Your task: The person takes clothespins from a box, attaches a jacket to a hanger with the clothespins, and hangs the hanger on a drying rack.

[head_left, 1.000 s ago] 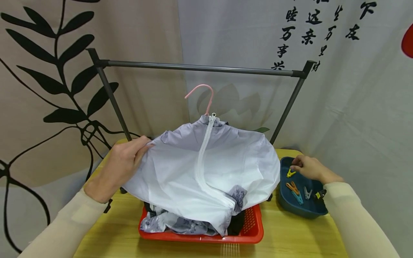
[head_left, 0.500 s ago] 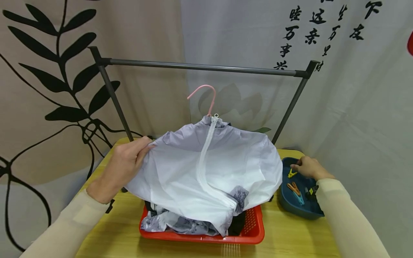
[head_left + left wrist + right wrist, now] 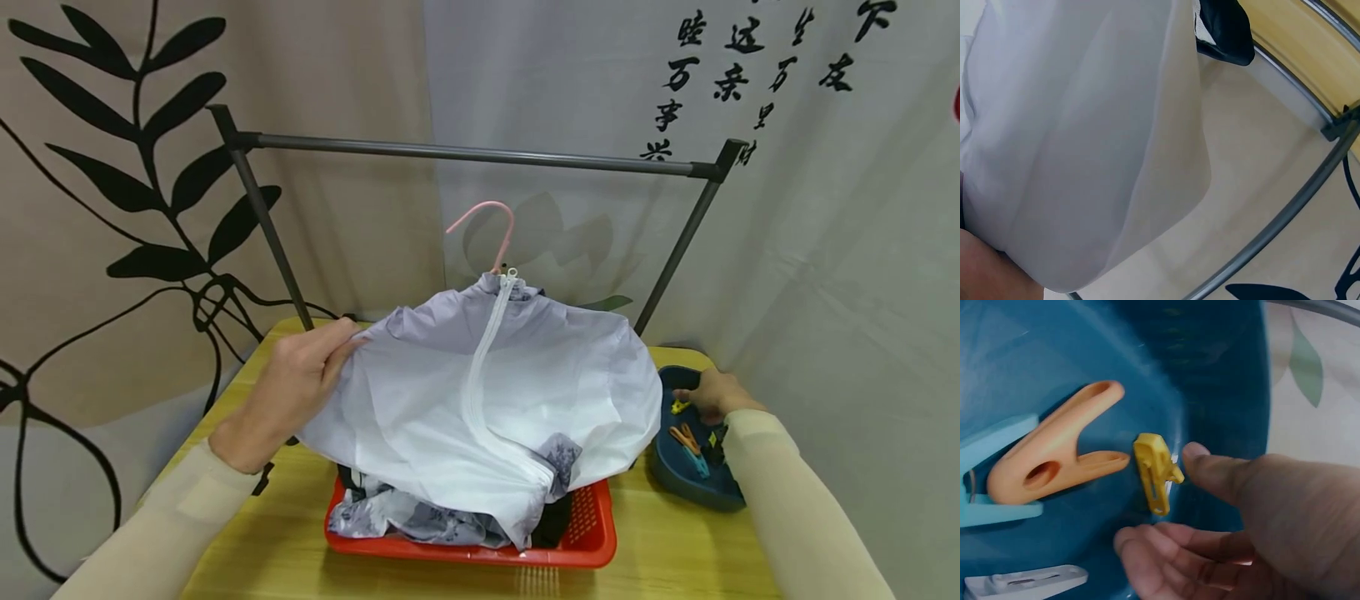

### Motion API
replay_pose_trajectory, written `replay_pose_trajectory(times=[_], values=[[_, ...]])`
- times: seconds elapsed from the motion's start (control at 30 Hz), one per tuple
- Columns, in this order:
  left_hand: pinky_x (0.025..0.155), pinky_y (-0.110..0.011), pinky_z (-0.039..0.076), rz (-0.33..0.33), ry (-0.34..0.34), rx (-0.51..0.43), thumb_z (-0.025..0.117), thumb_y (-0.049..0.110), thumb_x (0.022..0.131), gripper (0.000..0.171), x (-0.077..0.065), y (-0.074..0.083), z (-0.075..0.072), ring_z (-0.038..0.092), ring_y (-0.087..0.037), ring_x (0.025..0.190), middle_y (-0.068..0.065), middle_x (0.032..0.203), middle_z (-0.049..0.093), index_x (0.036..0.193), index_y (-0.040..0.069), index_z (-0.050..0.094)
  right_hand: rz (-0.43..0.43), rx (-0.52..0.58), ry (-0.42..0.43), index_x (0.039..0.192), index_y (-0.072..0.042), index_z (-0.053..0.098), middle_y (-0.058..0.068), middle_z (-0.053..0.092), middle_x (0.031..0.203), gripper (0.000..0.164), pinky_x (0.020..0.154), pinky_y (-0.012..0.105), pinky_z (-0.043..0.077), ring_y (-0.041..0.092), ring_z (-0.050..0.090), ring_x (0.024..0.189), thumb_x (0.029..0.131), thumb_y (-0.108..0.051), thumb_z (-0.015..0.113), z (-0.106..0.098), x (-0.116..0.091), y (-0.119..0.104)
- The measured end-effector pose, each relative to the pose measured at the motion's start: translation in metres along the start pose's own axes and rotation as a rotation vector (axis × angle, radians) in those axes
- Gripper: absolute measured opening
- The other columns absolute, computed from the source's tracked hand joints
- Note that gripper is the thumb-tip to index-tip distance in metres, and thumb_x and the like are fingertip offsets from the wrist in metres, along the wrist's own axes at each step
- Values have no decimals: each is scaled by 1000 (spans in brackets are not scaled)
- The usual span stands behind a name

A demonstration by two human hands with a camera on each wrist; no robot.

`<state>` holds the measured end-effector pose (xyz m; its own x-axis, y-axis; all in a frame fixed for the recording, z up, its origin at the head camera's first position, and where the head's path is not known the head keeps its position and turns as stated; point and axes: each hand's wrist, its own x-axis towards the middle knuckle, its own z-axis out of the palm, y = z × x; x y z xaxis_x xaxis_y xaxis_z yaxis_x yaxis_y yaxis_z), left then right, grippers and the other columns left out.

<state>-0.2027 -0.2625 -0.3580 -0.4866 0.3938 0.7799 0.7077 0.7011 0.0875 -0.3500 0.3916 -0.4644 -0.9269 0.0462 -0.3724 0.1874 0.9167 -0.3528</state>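
A white-and-lilac zip jacket [image 3: 420, 392] hangs on a pink hanger [image 3: 504, 237], its hook free in the air below the rack bar. My left hand [image 3: 300, 379] grips the jacket at its left shoulder, fingers behind the cloth; in the left wrist view the pale cloth [image 3: 1079, 137] covers most of the hand. My right hand [image 3: 718, 396] reaches into a blue bin [image 3: 693, 492]. In the right wrist view its thumb and curved fingers [image 3: 1144, 556] stand on either side of a small yellow clothespin [image 3: 1154, 469], with a gap around it.
Orange [image 3: 1054, 450], light blue [image 3: 997, 437] and grey [image 3: 1029, 581] clothespins lie in the bin. A red basket [image 3: 465, 557] of clothes stands under the jacket. Behind it rises a grey rack with a horizontal bar [image 3: 465, 153], on a yellow wooden table [image 3: 262, 542].
My right hand has moved a little to the left and deeper into the bin, over the yellow clothespin. My left hand keeps its grip on the jacket; the view has shifted slightly.
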Motion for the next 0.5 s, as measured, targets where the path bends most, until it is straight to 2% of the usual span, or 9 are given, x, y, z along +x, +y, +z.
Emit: replay_pose_trajectory(times=[0.1, 0.2, 0.33, 0.5], values=[[61, -19, 53, 15, 7, -3, 63, 19, 118, 20, 1, 1, 2, 60, -11, 67, -3, 80, 65, 105, 6, 71, 18, 8, -9, 97, 4, 70, 9, 62, 78, 46, 66, 31, 65, 23, 72, 70, 117, -36, 72, 3, 3, 3], [61, -19, 54, 11, 3, 5, 75, 5, 110, 7, 1, 3, 3, 60, -11, 67, -4, 79, 63, 104, 5, 70, 24, 11, -3, 99, 6, 69, 11, 61, 82, 46, 66, 31, 66, 23, 72, 70, 116, -36, 74, 5, 4, 3], [63, -23, 61, -11, -5, 12, 86, -9, 96, 22, 0, 5, 4, 67, -12, 69, -5, 82, 69, 106, 5, 72, 26, -8, 3, 103, 9, 69, 13, 62, 84, 46, 66, 31, 67, 22, 72, 70, 115, -35, 76, 7, 5, 0], [66, -28, 66, -24, -13, 15, 88, -10, 94, 25, -1, 8, 5, 73, -15, 72, -6, 85, 73, 107, 5, 73, 28, -6, -3, 105, 9, 68, 11, 60, 83, 42, 69, 32, 69, 22, 73, 71, 113, -32, 77, 7, 3, -4]])
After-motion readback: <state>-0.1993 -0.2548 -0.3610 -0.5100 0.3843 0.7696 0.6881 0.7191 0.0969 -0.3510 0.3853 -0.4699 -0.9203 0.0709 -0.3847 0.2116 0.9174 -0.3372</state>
